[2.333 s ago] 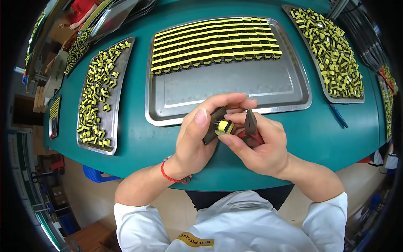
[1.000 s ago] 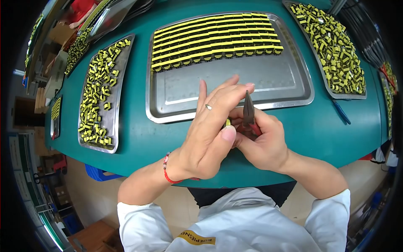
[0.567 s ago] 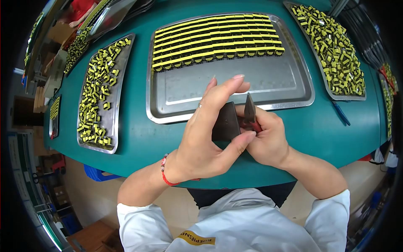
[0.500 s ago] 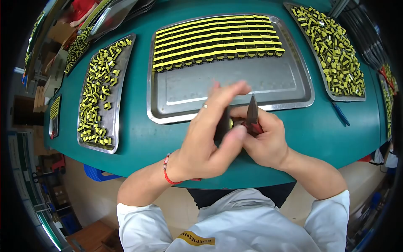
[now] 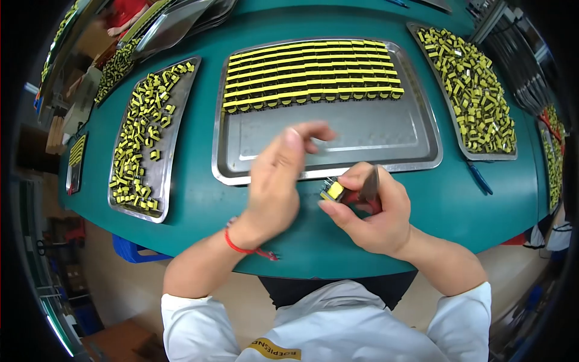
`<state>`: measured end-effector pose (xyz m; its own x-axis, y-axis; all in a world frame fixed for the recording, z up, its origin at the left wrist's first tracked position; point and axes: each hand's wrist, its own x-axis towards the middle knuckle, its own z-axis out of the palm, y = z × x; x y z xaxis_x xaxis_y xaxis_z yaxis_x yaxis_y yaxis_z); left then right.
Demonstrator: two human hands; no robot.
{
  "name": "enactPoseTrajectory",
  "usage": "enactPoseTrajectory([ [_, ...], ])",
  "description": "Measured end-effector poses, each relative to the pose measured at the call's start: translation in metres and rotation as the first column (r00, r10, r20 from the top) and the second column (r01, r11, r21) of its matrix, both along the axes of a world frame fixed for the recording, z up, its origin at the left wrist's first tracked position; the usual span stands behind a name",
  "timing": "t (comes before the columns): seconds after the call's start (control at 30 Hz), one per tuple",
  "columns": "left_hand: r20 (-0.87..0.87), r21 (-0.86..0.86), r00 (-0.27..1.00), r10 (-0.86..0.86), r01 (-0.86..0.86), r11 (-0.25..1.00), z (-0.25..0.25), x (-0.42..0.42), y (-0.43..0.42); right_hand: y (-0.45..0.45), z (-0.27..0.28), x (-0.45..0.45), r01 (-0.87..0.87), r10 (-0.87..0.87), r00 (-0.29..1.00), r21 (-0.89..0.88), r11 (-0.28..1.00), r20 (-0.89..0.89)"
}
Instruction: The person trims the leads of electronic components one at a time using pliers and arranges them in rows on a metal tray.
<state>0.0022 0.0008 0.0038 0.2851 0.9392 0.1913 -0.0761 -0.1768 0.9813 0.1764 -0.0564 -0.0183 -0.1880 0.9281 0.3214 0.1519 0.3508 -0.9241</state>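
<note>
My right hand point(image 5: 380, 211) pinches a small yellow and black part point(image 5: 333, 190) between thumb and forefinger, its metal pins pointing up and left. Dark-tipped pliers with red handles point(image 5: 370, 184) are also in that hand, tips upward. To the left, my left hand point(image 5: 277, 178) is raised with bent fingers, partly smeared by motion, apart from the part; whether it holds anything cannot be made out. Beyond both hands, a metal tray point(image 5: 332, 136) bears several straight rows of yellow and black parts point(image 5: 310, 69) in its far half.
Loose yellow and black parts fill a left tray point(image 5: 175, 130) and a right tray point(image 5: 446, 90). Blue-handled pliers point(image 5: 480, 178) lie below the right tray. Stacked trays point(image 5: 175, 30) stand at the far left, near a person in red point(image 5: 126, 12).
My left hand has drawn back leftward from my right hand, uncovering the small part. The dark flat piece seen between the hands is no longer visible. The trays appear lower in the view.
</note>
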Motion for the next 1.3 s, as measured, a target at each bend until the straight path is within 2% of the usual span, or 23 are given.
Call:
enactPoseTrajectory([
  [0.07, 0.015, 0.109, 0.996, 0.085, -0.086, 0.99, -0.006, -0.008, 0.013, 0.006, -0.002, 0.005, 0.008, -0.025, 0.999, 0.357, 0.934, 0.043],
  [0.1, 0.021, 0.114, 0.996, 0.085, -0.087, 0.99, -0.004, -0.01, 0.015, 0.012, 0.002, -0.001, 0.088, -0.099, 0.995, 0.488, 0.869, -0.003],
  [0.2, -0.033, 0.181, 0.995, 0.094, -0.086, 0.98, 0.001, -0.011, 0.015, 0.014, -0.002, 0.004, 0.022, -0.095, 0.991, 0.573, 0.819, 0.098],
  [0.33, -0.122, 0.178, 0.987, 0.104, -0.081, 0.981, -0.006, -0.012, 0.015, 0.014, 0.0, 0.008, 0.011, -0.117, 0.984, 0.621, 0.784, 0.131],
  [0.4, -0.255, 0.368, 0.94, 0.229, -0.125, 0.921, -0.006, -0.014, 0.021, 0.013, 0.005, 0.005, 0.049, -0.177, 0.97, 0.583, 0.811, 0.165],
  [0.43, -0.258, 0.485, 0.926, 0.275, -0.122, 0.866, 0.0, -0.017, 0.026, 0.012, 0.008, 0.005, 0.046, -0.175, 0.963, 0.512, 0.858, 0.207],
  [0.47, -0.338, 0.629, 0.869, 0.362, -0.077, 0.774, 0.009, -0.027, 0.033, 0.005, -0.004, 0.005, 0.101, -0.154, 0.976, 0.306, 0.947, 0.155],
  [0.53, -0.395, 0.699, 0.753, 0.527, -0.126, 0.704, 0.015, -0.055, 0.058, 0.006, -0.011, 0.004, 0.007, -0.002, 0.999, 0.122, 0.993, -0.041],
  [0.57, -0.401, 0.73, 0.652, 0.644, -0.198, 0.654, 0.016, -0.073, 0.071, 0.004, -0.009, 0.0, -0.018, 0.026, 0.998, 0.139, 0.99, -0.05],
  [0.6, -0.394, 0.759, 0.542, 0.742, -0.264, 0.595, 0.016, -0.092, 0.081, 0.002, -0.005, -0.002, -0.015, 0.019, 0.995, 0.04, 0.999, -0.103],
  [0.63, -0.464, 0.722, 0.414, 0.783, -0.335, 0.605, 0.018, -0.111, 0.089, 0.0, -0.001, -0.004, -0.015, 0.006, 0.989, -0.063, 0.998, -0.146],
  [0.67, -0.499, 0.724, 0.261, 0.827, -0.399, 0.563, 0.018, -0.128, 0.092, -0.002, 0.001, -0.007, -0.034, 0.026, 0.99, -0.051, 0.998, -0.138],
  [0.73, -0.694, 0.59, 0.027, 0.72, -0.553, 0.589, 0.018, -0.16, 0.095, -0.004, 0.004, -0.011, -0.075, 0.061, 0.981, -0.071, 0.995, -0.186],
  [0.77, -0.686, 0.587, 0.026, 0.727, -0.571, 0.574, 0.019, -0.173, 0.094, -0.004, 0.001, -0.011, -0.086, 0.062, 0.977, -0.111, 0.99, -0.204],
  [0.8, -0.808, 0.46, 0.003, 0.589, -0.622, 0.634, 0.026, -0.182, 0.089, -0.002, -0.001, -0.009, -0.097, 0.076, 0.979, -0.103, 0.99, -0.188],
  [0.83, -0.903, 0.318, 0.001, 0.429, -0.669, 0.672, 0.031, -0.186, 0.085, 0.0, -0.004, -0.005, -0.102, 0.096, 0.992, -0.069, 0.992, -0.086],
  [0.87, -0.93, 0.249, 0.016, 0.368, -0.709, 0.66, 0.035, -0.188, 0.083, 0.001, -0.004, -0.002, -0.107, 0.107, 0.994, -0.035, 0.994, 0.019],
  [0.93, -0.925, 0.214, 0.081, 0.372, -0.697, 0.684, 0.026, -0.199, 0.084, 0.002, 0.009, -0.006, -0.083, 0.084, 0.996, -0.051, 0.995, 0.009],
  [1.0, -0.928, 0.187, 0.091, 0.362, -0.724, 0.663, 0.02, -0.202, 0.09, 0.012, 0.03, -0.013, -0.129, 0.064, 0.925, 0.152, 0.98, 0.373],
  [1.07, -0.937, 0.16, 0.095, 0.335, -0.736, 0.658, 0.019, -0.2, 0.092, 0.023, 0.039, -0.024, -0.129, 0.071, 0.907, 0.113, 0.985, 0.415],
  [1.17, -0.943, 0.145, 0.125, 0.308, -0.677, 0.721, 0.029, -0.193, 0.087, 0.047, 0.057, -0.056, -0.136, 0.072, 0.911, 0.132, 0.982, 0.406],
  [1.23, -0.952, 0.14, 0.117, 0.282, -0.651, 0.746, 0.026, -0.196, 0.084, 0.074, 0.05, -0.075, -0.18, -0.03, 0.857, 0.352, 0.919, 0.515],
  [1.3, -0.979, 0.085, 0.101, 0.179, -0.593, 0.8, 0.029, -0.203, 0.082, 0.093, 0.048, -0.094, -0.201, -0.04, 0.797, 0.329, 0.923, 0.602],
])
